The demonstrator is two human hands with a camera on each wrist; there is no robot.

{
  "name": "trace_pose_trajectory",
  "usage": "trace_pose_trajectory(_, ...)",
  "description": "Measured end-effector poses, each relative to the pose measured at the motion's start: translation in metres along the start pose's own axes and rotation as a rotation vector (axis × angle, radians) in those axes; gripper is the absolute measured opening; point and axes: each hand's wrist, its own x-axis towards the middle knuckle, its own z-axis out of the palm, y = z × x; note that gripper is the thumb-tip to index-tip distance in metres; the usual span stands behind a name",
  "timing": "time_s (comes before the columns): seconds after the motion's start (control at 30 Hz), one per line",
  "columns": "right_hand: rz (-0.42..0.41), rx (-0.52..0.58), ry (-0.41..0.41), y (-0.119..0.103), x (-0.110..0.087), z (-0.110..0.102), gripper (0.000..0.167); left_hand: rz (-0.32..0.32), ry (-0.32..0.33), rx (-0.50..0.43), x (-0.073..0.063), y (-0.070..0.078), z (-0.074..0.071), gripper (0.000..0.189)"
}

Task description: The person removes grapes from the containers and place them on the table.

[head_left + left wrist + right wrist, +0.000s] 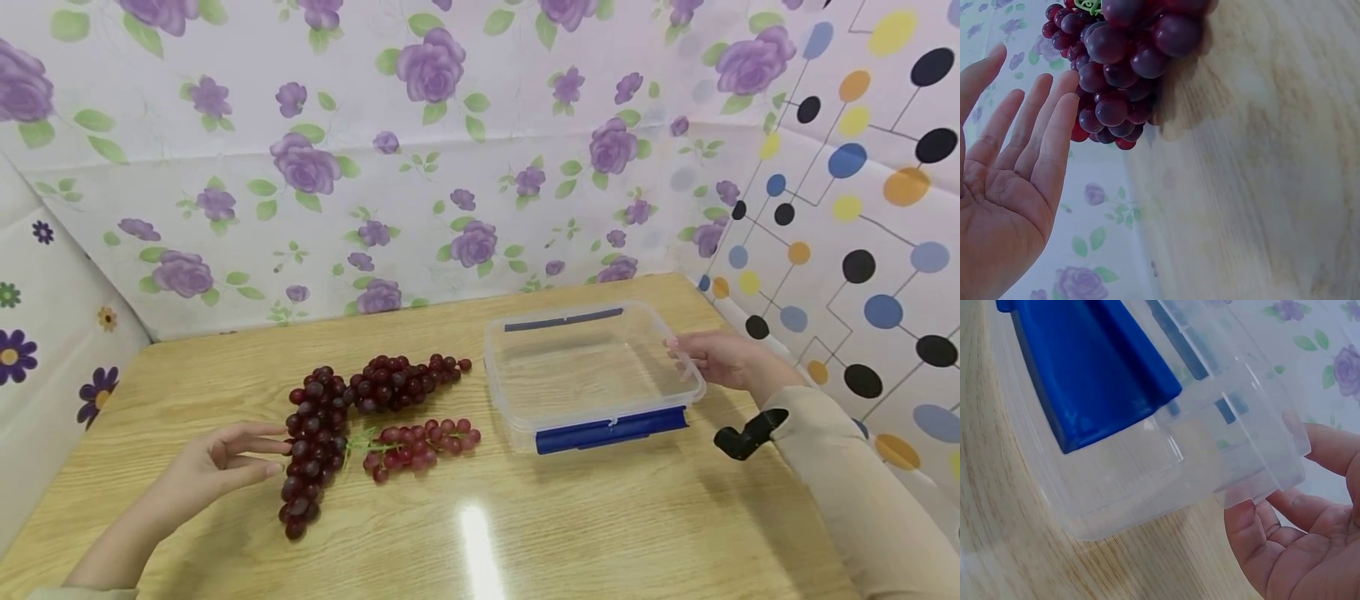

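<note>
In the head view my left hand (206, 471) is beside a bunch of dark red grapes (311, 450) on the table, its fingertips at the left edge. The left wrist view shows the palm and fairly straight fingers (1054, 150), not curled round the fruit. Another dark bunch (390, 383) lies behind, and a lighter red bunch (427, 446) with a green stem lies to the right. My right hand (727, 358) holds the right rim of a clear plastic container (517, 417), lidless, with blue side clips (611, 429). Fingers (1244, 531) reach below that rim in the right wrist view.
The wooden tabletop (375, 542) reaches back to a wall covering (450, 167) with purple roses. A dotted covering (862, 250) stands close to the right arm. On the right sleeve sits a black device (750, 433).
</note>
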Motion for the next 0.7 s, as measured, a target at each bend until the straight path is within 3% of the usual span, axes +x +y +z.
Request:
trace_pose_trajectory(0.2,0.006,-0.133,0.02,-0.003,0.001,0.002,0.071,-0.04,0.023,0.045,0.004,0.007,-0.005,0.043)
trace_pose_trajectory(0.57,0.014,-0.238,0.003,-0.006,-0.003,0.003,0.074,-0.026,0.061,0.1,0.018,0.021,-0.016,0.044)
trace_pose_trajectory(0.7,-0.004,-0.343,0.029,-0.013,-0.003,0.006,0.077,-0.035,0.083,0.13,0.023,0.026,-0.019,0.045)
